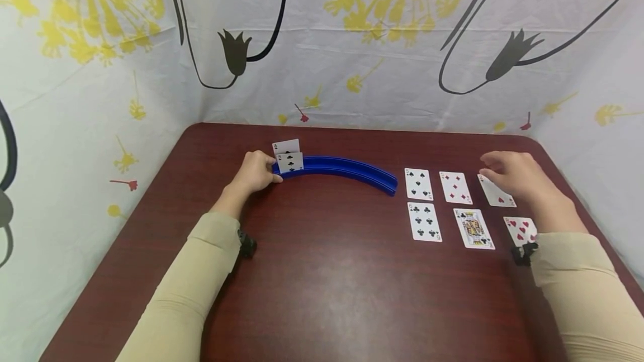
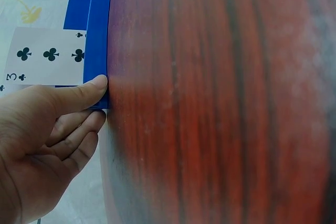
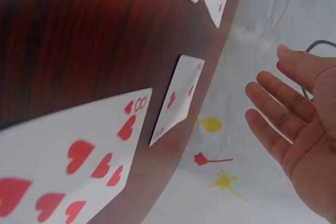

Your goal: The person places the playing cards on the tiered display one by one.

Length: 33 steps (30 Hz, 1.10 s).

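My left hand (image 1: 256,172) pinches the left end of a curved blue card holder (image 1: 342,166), thumb in front and fingers at its end. Standing in the holder beside that hand are a three of clubs (image 2: 50,56) and, behind it, an ace (image 1: 285,146) whose suit is partly hidden. Over at the right, my right hand (image 1: 518,175) hovers above a two of hearts (image 3: 178,95), fingers apart from it and holding nothing. The hand covers part of this card in the head view. Below the right wrist lies an eight of hearts (image 3: 79,166), partly covered in the head view.
More face-up cards lie left of the right hand: a spade card (image 1: 418,184), a diamond card (image 1: 455,187), a club card (image 1: 424,222) and a king of clubs (image 1: 474,228). The brown table (image 1: 352,289) meets patterned cloth (image 1: 322,82) behind and at both sides.
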### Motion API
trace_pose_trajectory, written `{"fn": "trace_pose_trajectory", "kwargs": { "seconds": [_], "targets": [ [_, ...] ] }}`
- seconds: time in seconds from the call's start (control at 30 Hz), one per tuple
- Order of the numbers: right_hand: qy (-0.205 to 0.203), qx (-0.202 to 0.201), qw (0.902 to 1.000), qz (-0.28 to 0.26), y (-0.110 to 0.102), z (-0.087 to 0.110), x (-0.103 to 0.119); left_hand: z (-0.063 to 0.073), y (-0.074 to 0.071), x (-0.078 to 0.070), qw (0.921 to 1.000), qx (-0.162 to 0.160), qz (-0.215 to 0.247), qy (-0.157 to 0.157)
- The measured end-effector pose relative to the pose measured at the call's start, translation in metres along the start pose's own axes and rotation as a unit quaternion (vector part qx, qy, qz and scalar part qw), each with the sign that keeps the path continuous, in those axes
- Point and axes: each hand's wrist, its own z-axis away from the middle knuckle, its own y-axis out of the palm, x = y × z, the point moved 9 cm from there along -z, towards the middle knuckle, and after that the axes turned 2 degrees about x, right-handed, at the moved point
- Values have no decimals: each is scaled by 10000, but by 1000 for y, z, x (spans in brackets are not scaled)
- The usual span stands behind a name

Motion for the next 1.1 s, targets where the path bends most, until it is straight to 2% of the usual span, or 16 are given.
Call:
{"fn": "trace_pose_trajectory", "kwargs": {
  "seconds": [0.33, 0.67, 0.97, 1.1],
  "targets": [
    [-54, 452, 9989, 133, 11, 8, -16, -1, 0, 1, 10000, 34, -2, 23],
    [601, 1254, 9903, 29, 24, 14, -38, -1, -2, 0, 10000, 18, 33, 7],
    [750, 1492, 9855, 310, 28, 13, -52, 0, -1, 0, 10000, 44, 48, 8],
    [850, 1734, 9809, 217, 32, 14, -61, 0, -1, 1, 10000, 38, 58, -7]
  ]
}}
